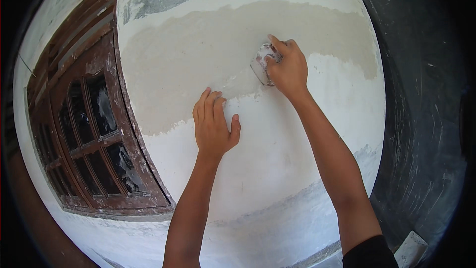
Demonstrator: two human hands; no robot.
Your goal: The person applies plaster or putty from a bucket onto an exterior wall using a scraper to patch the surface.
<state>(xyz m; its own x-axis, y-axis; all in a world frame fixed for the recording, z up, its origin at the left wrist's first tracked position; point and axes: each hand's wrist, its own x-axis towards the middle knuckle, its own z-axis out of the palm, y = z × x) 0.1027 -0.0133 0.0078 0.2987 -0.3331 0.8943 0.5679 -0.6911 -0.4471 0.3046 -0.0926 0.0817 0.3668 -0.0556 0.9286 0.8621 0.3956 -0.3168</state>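
Your right hand [289, 67] has its grip closed on a putty-smeared scraper [261, 64], pressed against the plastered wall [198, 44]. Your left hand [214, 124] lies flat and open on the wall, beside the brown window frame [144, 159].

White-and-beige wall [258, 168], brown window frame [124, 134]

A white plastered wall [277, 168] with a damp beige band is filling the view; a brown wooden multi-pane window [94, 134] is standing left, and a dark, possibly painted surface [426, 119] is curving right.
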